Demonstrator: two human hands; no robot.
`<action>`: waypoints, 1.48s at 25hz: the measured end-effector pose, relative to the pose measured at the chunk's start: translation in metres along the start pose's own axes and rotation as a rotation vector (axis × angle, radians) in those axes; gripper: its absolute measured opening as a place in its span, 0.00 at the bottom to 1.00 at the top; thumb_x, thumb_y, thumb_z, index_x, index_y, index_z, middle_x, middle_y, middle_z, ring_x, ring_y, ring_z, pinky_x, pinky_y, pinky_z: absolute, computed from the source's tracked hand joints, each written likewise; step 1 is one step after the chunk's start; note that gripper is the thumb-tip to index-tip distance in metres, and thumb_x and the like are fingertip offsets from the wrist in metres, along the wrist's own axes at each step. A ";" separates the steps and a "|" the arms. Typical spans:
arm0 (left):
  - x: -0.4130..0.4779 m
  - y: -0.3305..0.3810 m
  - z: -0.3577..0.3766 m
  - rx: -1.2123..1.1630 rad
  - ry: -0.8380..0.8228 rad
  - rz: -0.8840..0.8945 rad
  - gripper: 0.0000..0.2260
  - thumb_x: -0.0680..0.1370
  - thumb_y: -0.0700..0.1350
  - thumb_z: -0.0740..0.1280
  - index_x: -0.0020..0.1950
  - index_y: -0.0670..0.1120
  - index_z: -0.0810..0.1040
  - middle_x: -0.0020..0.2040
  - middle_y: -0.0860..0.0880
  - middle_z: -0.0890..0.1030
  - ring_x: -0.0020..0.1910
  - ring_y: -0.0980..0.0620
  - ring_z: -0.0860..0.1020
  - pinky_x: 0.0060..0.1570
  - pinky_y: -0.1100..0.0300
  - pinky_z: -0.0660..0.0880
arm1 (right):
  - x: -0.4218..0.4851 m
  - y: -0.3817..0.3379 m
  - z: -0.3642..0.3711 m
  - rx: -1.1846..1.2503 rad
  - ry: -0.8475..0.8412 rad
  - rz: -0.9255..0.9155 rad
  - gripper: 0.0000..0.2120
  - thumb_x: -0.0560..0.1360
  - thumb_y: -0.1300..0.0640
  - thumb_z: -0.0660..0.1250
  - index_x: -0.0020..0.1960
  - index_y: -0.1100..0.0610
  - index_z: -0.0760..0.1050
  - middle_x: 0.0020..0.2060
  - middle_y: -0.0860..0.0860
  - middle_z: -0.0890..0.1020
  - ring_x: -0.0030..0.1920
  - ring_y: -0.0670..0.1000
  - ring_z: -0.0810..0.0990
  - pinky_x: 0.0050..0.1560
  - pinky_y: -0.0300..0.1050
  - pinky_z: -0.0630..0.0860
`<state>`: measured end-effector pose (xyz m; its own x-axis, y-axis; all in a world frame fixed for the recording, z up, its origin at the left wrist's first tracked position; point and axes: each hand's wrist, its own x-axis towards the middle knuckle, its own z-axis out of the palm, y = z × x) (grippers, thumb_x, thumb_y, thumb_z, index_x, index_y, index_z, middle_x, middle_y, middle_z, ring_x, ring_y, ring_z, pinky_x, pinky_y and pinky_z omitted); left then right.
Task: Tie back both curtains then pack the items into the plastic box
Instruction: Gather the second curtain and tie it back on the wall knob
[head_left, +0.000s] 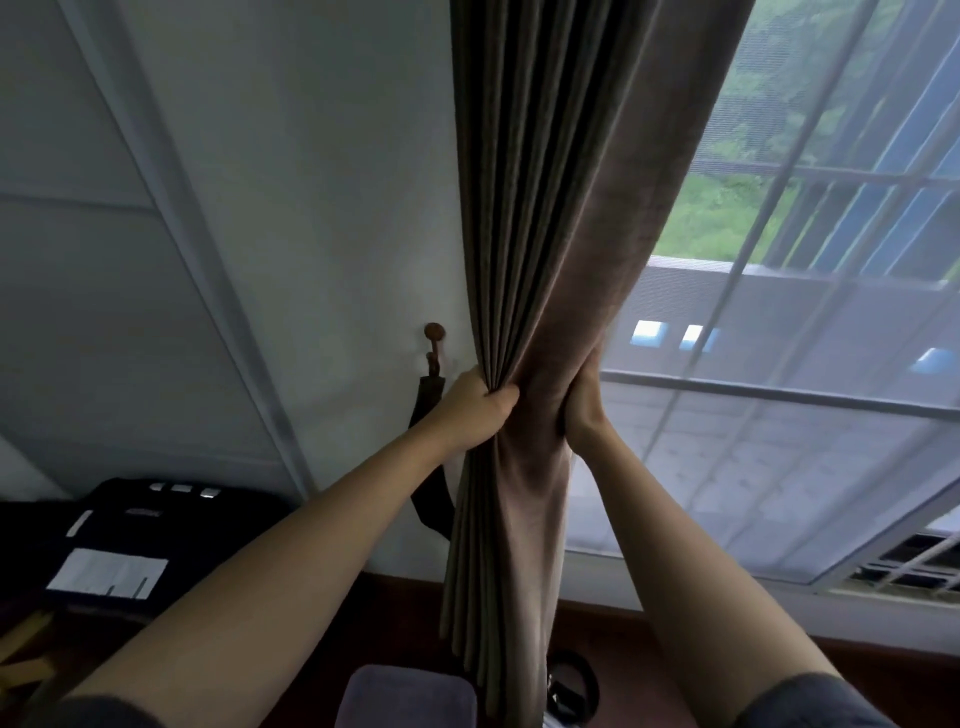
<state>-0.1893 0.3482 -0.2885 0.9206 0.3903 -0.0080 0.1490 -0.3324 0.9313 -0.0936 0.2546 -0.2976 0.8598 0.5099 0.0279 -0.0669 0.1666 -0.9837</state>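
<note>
White wall (311, 208) at 10 o'clock, window (779, 322) at 2 | curtain (545, 208) bunched at centre | left hand (480, 402) fingers curled round its folds | right hand (582, 397) grips its window-side edge | hook (435, 332), dark strap (432, 388) at 9 o'clock of left hand

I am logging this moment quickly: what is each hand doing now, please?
Left hand: closed, gripping the gathered curtain.
Right hand: closed, gripping the same curtain on its window side.
</note>
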 end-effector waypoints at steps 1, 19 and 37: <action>-0.001 0.004 0.000 0.058 0.026 0.023 0.14 0.80 0.41 0.58 0.64 0.43 0.73 0.52 0.51 0.76 0.54 0.52 0.75 0.46 0.70 0.68 | -0.002 0.000 0.000 0.006 0.000 0.004 0.26 0.82 0.47 0.37 0.67 0.55 0.67 0.53 0.46 0.78 0.58 0.42 0.71 0.65 0.37 0.64; 0.004 0.036 -0.002 0.368 -0.077 0.061 0.11 0.77 0.40 0.61 0.34 0.48 0.70 0.33 0.47 0.73 0.29 0.52 0.73 0.27 0.63 0.70 | -0.031 0.073 -0.004 -0.336 0.147 -0.113 0.25 0.80 0.46 0.39 0.65 0.56 0.68 0.47 0.51 0.78 0.50 0.52 0.76 0.50 0.47 0.71; 0.023 0.040 0.023 0.208 -0.081 -0.034 0.20 0.63 0.49 0.76 0.53 0.49 0.78 0.48 0.50 0.81 0.49 0.53 0.79 0.46 0.60 0.78 | -0.032 0.099 -0.006 -0.342 -0.037 -0.075 0.23 0.82 0.46 0.45 0.75 0.51 0.57 0.66 0.56 0.73 0.66 0.54 0.72 0.67 0.57 0.68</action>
<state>-0.1537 0.3240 -0.2597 0.9385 0.3368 -0.0754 0.2441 -0.4933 0.8349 -0.1251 0.2501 -0.3968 0.8367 0.5379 0.1027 0.1747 -0.0844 -0.9810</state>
